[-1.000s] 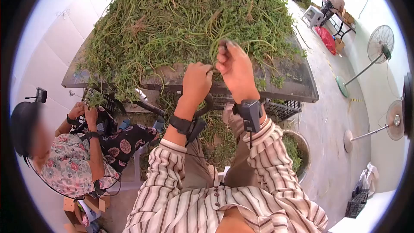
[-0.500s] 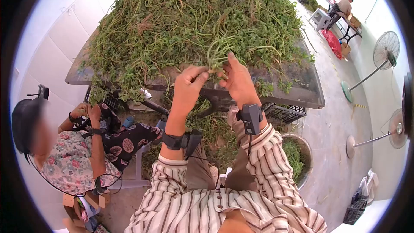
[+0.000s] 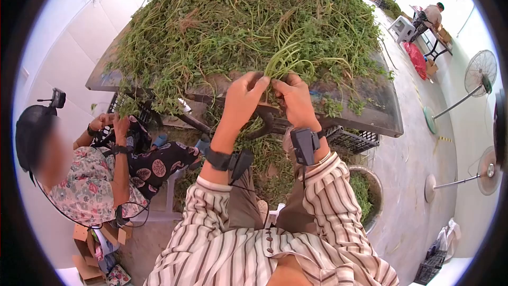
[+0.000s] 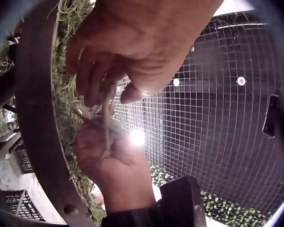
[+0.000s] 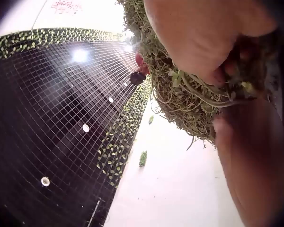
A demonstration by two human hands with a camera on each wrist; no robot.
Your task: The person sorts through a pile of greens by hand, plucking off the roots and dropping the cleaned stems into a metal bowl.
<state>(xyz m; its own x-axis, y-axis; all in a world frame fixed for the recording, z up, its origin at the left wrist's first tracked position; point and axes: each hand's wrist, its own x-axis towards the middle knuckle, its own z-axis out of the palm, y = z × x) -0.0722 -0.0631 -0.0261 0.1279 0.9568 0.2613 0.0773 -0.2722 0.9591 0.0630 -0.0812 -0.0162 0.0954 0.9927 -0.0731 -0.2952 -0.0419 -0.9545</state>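
A small bunch of green stems [image 3: 283, 62] fans upward from between my two hands, just over the table's near edge. My left hand [image 3: 244, 98] grips it low down, with the thumb laid along the stems. Close against it, my right hand [image 3: 298, 99] pinches the same bunch with curled fingers. In the left wrist view a thin stem [image 4: 106, 125] runs between the hands. The right wrist view shows stems [image 5: 203, 97] reaching in to the fingers. Behind the hands a large heap of leafy green plants [image 3: 248, 16] covers most of the dark table [image 3: 378, 111].
To my left sits another person [image 3: 95, 180] with both hands raised at the table's corner. Black crates [image 3: 352, 140] stand under the table, and a round tub [image 3: 374, 182] of greens is by my right leg. Standing fans [image 3: 480, 74] line the right side.
My left hand has come up and right to meet the right hand, which has turned inward and lowered. The bunch of stems now stands upright between them. The view has shifted slightly.
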